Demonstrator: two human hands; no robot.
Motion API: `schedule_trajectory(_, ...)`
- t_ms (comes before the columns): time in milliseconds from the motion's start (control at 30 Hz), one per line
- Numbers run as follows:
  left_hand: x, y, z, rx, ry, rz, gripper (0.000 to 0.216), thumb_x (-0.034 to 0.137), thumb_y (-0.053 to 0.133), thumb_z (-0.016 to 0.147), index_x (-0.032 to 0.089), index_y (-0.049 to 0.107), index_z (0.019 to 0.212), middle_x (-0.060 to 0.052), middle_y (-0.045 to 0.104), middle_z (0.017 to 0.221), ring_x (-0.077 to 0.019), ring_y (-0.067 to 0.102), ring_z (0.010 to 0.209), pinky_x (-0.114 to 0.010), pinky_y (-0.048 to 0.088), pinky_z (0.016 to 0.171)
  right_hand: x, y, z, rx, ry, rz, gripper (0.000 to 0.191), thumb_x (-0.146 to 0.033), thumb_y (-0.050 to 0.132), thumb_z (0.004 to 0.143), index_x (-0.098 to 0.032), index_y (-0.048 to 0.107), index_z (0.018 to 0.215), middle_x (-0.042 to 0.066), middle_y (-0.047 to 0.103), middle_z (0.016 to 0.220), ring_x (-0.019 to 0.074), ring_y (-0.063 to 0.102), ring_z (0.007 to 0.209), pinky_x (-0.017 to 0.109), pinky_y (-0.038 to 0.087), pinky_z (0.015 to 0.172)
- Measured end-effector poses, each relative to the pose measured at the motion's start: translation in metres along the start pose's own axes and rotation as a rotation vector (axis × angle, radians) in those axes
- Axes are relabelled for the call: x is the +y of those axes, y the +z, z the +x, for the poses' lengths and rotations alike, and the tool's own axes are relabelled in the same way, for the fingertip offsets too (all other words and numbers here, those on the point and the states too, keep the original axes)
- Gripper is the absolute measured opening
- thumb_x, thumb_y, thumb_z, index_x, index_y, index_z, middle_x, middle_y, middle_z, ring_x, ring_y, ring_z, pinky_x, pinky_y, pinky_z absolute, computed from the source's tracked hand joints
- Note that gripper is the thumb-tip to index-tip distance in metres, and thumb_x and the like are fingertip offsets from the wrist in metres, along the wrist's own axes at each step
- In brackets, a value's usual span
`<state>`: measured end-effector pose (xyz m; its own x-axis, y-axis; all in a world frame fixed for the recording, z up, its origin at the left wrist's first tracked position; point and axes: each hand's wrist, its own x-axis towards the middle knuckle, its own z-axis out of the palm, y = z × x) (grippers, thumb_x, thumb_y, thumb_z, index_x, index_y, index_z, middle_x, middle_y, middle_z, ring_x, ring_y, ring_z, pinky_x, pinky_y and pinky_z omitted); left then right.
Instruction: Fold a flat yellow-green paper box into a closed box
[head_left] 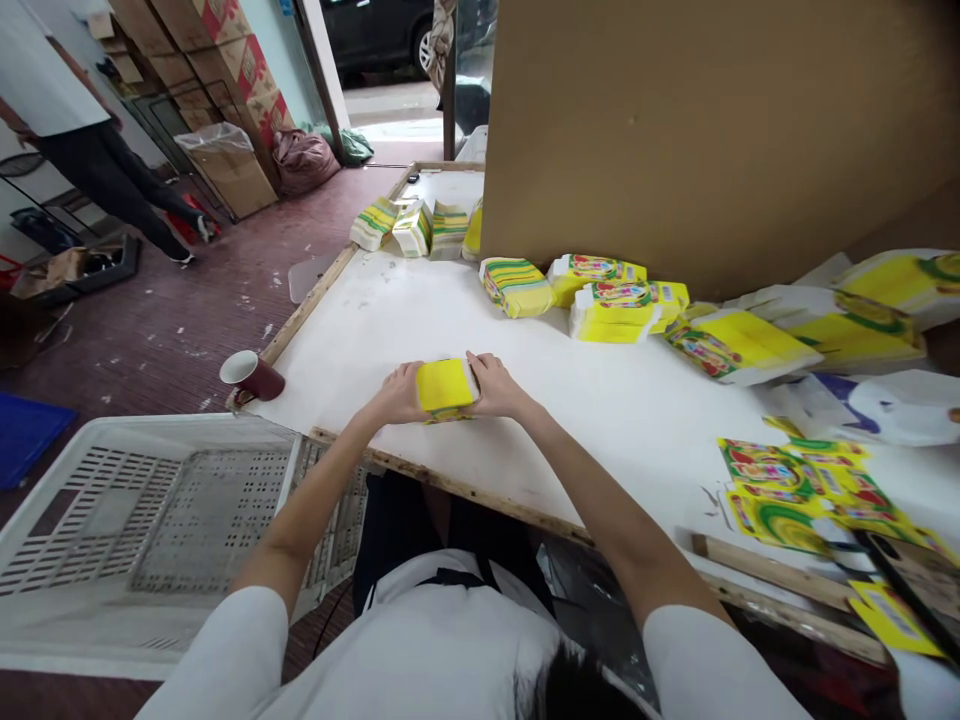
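I can't read a single word here. The printing on the yellow box (445,386) between my fingers is too small and blurred. So are the red marks on the cartons (247,70) at eleven o'clock.

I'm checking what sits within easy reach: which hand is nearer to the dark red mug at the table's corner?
Left. The left hand grips the yellow box on the side toward the mug; the right hand holds the box's far side.
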<state>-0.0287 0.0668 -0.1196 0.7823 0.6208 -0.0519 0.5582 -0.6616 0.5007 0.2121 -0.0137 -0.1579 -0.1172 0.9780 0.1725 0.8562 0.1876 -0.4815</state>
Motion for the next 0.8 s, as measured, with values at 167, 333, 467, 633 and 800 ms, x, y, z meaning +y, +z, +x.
schedule_trajectory(167,0.003,-0.003,0.012,-0.067,-0.06,0.104,0.128,0.049,0.088,0.045,0.013,0.026,0.151,-0.025,0.043,0.135,-0.0502,0.041,0.128,-0.065,0.029,0.107,0.002,0.002,0.0,0.01,-0.004,0.026,0.105,-0.054,0.086,0.051,-0.008,0.047,0.137,0.021,0.051,0.123,0.039,0.048,0.115,0.052,0.043,0.1)
schedule_trajectory(333,-0.013,0.023,-0.001,0.196,-0.053,-0.286,0.135,0.064,0.085,0.05,0.019,0.013,0.155,-0.02,0.039,0.142,-0.0402,0.038,0.135,-0.055,0.035,0.111,0.006,0.008,-0.001,0.029,0.009,0.059,0.108,-0.061,0.083,0.054,-0.012,0.043,0.141,0.021,0.049,0.125,0.0393,0.046,0.116,0.053,0.042,0.1)
schedule_trajectory(467,-0.013,0.041,-0.017,0.356,-0.17,-0.5,0.124,0.07,0.079,0.055,0.02,0.019,0.152,-0.018,0.035,0.144,-0.0348,0.043,0.133,-0.046,0.041,0.108,0.008,0.014,-0.004,0.031,0.036,0.08,0.118,-0.064,0.082,0.055,-0.009,0.034,0.149,0.023,0.046,0.128,0.0407,0.045,0.118,0.054,0.041,0.1)
schedule_trajectory(633,0.009,0.014,-0.017,0.152,-0.152,-0.069,0.121,0.055,0.082,0.059,0.017,0.018,0.154,-0.017,0.045,0.129,-0.0362,0.047,0.127,-0.049,0.042,0.105,0.007,0.017,-0.005,0.014,0.023,0.107,0.119,-0.064,0.081,0.056,-0.009,0.034,0.15,0.023,0.046,0.128,0.0403,0.044,0.119,0.053,0.042,0.1)
schedule_trajectory(800,0.031,-0.011,0.003,-0.057,-0.183,0.312,0.104,0.049,0.085,0.052,0.013,0.04,0.14,-0.022,0.046,0.127,-0.0435,0.047,0.125,-0.054,0.039,0.103,0.005,0.014,-0.004,0.017,0.017,0.122,0.111,-0.06,0.084,0.055,-0.011,0.041,0.146,0.022,0.047,0.127,0.0394,0.045,0.117,0.053,0.041,0.1)
